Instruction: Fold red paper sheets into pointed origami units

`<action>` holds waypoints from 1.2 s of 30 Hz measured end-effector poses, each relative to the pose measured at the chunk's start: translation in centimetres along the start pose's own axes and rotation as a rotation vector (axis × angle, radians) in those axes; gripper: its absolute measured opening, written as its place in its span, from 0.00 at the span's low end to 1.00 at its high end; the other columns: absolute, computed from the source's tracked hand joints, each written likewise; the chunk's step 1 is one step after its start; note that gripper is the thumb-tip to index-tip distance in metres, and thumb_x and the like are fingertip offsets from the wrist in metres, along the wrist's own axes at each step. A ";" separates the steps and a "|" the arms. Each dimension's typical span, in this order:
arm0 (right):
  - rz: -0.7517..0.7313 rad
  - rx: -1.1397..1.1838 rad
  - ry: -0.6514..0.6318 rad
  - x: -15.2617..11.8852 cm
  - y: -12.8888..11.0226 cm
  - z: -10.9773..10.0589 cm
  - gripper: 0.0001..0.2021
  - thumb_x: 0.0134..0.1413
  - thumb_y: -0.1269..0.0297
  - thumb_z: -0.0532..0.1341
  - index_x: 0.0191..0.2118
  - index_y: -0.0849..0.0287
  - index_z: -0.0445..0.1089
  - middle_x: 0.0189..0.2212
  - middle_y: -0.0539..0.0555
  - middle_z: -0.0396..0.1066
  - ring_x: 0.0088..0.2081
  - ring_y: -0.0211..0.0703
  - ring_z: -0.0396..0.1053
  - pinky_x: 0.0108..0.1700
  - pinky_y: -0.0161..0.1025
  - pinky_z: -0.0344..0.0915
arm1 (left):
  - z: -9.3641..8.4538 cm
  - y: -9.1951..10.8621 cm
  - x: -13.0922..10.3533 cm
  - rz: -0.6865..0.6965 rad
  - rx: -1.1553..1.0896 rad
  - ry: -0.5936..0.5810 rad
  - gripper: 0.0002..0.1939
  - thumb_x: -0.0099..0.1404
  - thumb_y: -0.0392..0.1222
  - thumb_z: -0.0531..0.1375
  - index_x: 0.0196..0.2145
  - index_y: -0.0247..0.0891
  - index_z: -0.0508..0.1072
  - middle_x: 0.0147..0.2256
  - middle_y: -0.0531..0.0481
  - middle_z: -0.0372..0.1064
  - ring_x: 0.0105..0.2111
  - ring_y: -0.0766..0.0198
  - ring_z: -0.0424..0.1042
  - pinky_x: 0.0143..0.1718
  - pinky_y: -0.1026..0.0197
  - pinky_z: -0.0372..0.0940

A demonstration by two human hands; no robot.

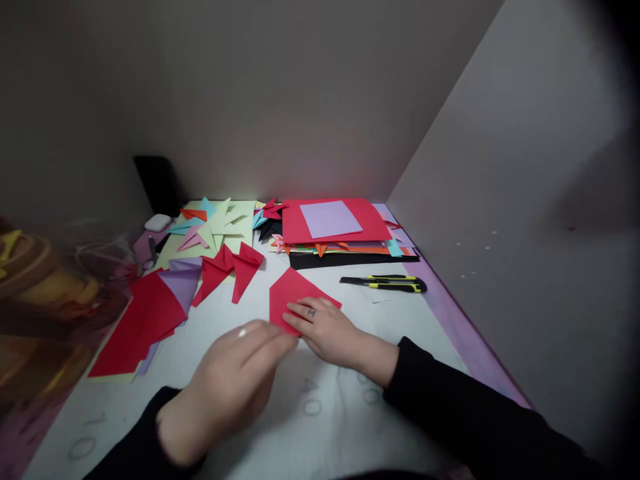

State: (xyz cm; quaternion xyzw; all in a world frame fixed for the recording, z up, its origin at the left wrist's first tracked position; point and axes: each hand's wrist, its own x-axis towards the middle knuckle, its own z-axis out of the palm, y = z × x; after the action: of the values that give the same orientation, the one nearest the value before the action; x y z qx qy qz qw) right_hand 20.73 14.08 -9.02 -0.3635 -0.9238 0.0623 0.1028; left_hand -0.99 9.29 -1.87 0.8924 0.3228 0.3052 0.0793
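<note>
A sheet of red paper [291,293] lies on the white tabletop sheet in front of me, its top folded to a point. My right hand [325,328], with a ring on one finger, rests on its lower right part, fingers stretched out flat. At the lower edge of the same paper is my left hand [245,373], slightly blurred, its fingers closed and pressed together on that edge. The fingertips hide the bottom corner. Just beyond, to the left, are folded red paper pieces [245,267].
A yellow and black utility knife [395,284] lies right of the paper. Behind it are stacked coloured sheets [370,217]. Folded pale green pieces [217,227], loose red sheets [143,323], a white case [158,223] and a dark phone-like slab [156,183] are at left. Walls rise behind and right.
</note>
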 end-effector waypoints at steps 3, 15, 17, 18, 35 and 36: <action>-0.053 -0.002 0.000 0.9 0.1 0.0 0.18 0.61 0.69 0.53 0.56 0.59 0.65 0.57 0.58 0.64 0.56 0.55 0.60 0.53 0.53 0.61 | 2.8 -4.0 0.4 0.004 0.114 -0.187 0.19 0.65 0.27 0.48 0.51 0.34 0.69 0.47 0.41 0.72 0.49 0.57 0.69 0.47 0.53 0.69; -0.221 0.215 -0.033 0.1 4.4 -1.5 0.13 0.61 0.62 0.58 0.50 0.52 0.71 0.51 0.54 0.71 0.58 0.50 0.61 0.55 0.52 0.59 | 2.8 -4.9 -1.0 -0.050 0.096 -0.581 0.15 0.65 0.40 0.58 0.50 0.38 0.71 0.56 0.37 0.64 0.57 0.46 0.62 0.53 0.43 0.63; -0.239 0.285 -0.027 -0.2 4.9 -1.6 0.12 0.60 0.62 0.59 0.48 0.53 0.73 0.50 0.54 0.72 0.58 0.50 0.61 0.56 0.52 0.59 | 2.6 -4.8 -0.9 -0.044 0.080 -0.611 0.15 0.63 0.41 0.59 0.49 0.39 0.72 0.56 0.36 0.63 0.57 0.45 0.61 0.53 0.43 0.62; -0.239 0.329 -0.016 -0.3 5.2 -1.6 0.11 0.59 0.63 0.60 0.46 0.53 0.74 0.49 0.54 0.73 0.58 0.50 0.62 0.56 0.51 0.59 | 2.5 -4.8 -0.9 -0.035 0.072 -0.625 0.15 0.63 0.41 0.59 0.48 0.39 0.72 0.56 0.36 0.63 0.58 0.45 0.61 0.53 0.43 0.62; 0.117 0.485 0.152 1.0 4.4 -1.8 0.10 0.61 0.69 0.55 0.29 0.58 0.70 0.30 0.52 0.75 0.35 0.41 0.71 0.48 0.44 0.57 | 2.6 -3.6 -0.8 -0.004 -0.070 -0.506 0.13 0.67 0.38 0.54 0.48 0.36 0.71 0.46 0.43 0.74 0.50 0.55 0.70 0.49 0.52 0.68; 0.113 0.468 0.146 1.2 4.4 -1.8 0.10 0.61 0.69 0.55 0.29 0.58 0.70 0.30 0.52 0.75 0.35 0.40 0.70 0.48 0.44 0.56 | 2.6 -3.6 -0.8 -0.001 -0.080 -0.506 0.13 0.67 0.38 0.54 0.48 0.37 0.71 0.46 0.43 0.74 0.49 0.55 0.71 0.49 0.52 0.68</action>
State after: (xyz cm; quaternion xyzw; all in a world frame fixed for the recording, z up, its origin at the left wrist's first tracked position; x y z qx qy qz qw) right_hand 23.24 18.18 -7.96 -0.3844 -0.8526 0.2536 0.2469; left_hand -1.86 11.71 -5.58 0.9363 0.2809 0.0847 0.1931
